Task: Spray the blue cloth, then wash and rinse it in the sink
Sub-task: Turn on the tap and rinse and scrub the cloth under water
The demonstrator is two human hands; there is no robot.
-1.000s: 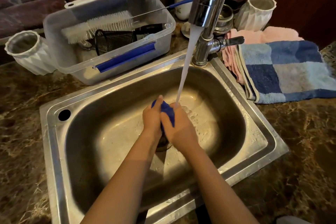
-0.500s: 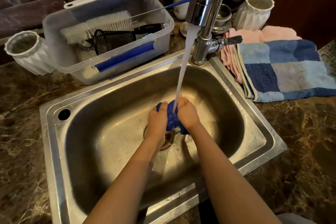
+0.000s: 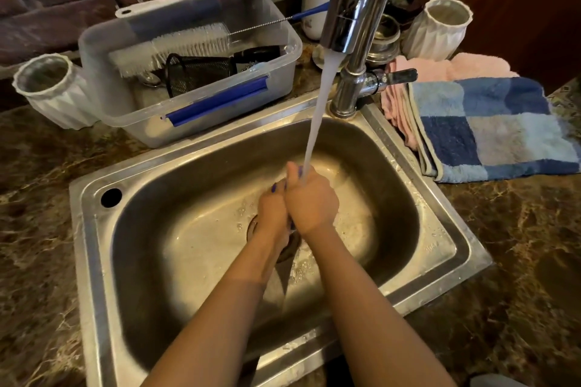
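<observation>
Two hands meet low in the sink (image 3: 434,248), clenched together round the blue cloth (image 3: 274,188), which shows only as slivers of blue between them; its long axis probably runs upright inside the fists. The right hand (image 3: 309,201) sits on top, directly under the stream of water (image 3: 317,110); the left hand (image 3: 273,212) presses against it from the side, just above the drain

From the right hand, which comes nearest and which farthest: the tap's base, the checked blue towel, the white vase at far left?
1. Tap base, just behind the right hand.
2. Checked blue towel, on the counter to the right.
3. White vase, far left, beyond the sink.
</observation>
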